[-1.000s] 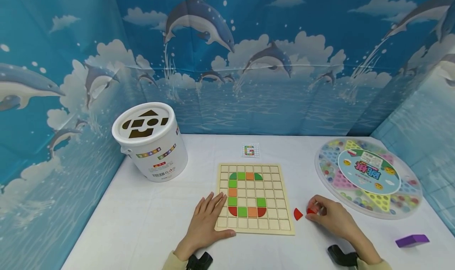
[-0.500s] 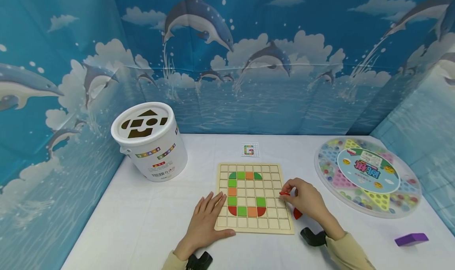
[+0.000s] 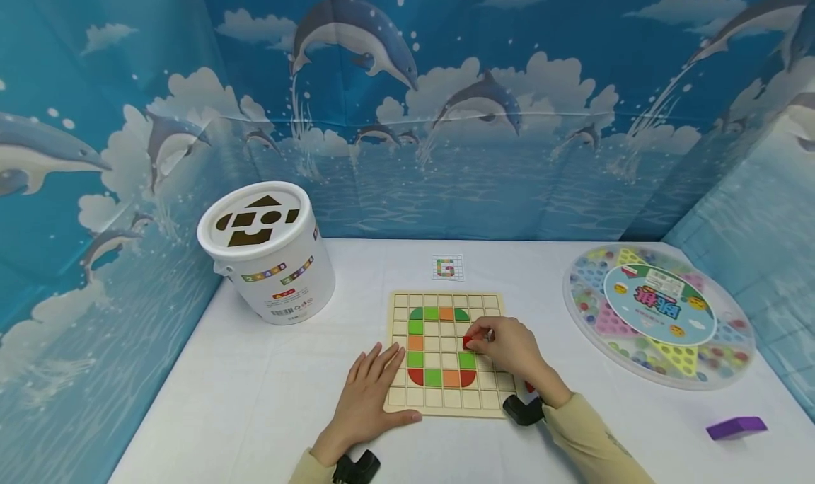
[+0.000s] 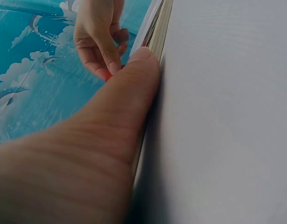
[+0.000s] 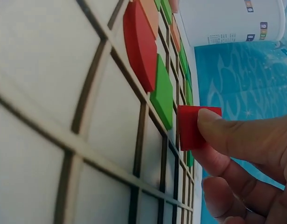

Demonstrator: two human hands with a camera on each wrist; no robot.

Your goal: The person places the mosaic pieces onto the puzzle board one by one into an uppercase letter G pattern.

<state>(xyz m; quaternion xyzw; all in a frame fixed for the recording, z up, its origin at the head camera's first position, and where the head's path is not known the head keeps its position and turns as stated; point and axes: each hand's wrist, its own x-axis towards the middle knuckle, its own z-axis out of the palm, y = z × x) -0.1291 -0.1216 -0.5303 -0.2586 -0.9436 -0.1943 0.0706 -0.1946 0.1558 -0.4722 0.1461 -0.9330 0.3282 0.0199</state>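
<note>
Right hand over the wooden grid board, thumb and fingertips pinching a small red square tile. Tile held just above the cells beside the green tile at the right end of the G-shaped pattern, not yet seated; seen in the right wrist view tilted on edge against the thumb, next to a green piece and a red rounded corner piece. Left hand flat and relaxed on the desk, fingers straight, fingertips overlapping the board's left edge, thumb pressed along its near edge, grasping nothing. Pattern on the board made of green, orange and red tiles. Another red piece on the desk just behind the right wrist, mostly hidden. Small pattern card beyond the board. White shape-sorter bucket to the left, round marble game board to the right, purple block near the right desk edge. Dolphin backdrop around the desk.
</note>
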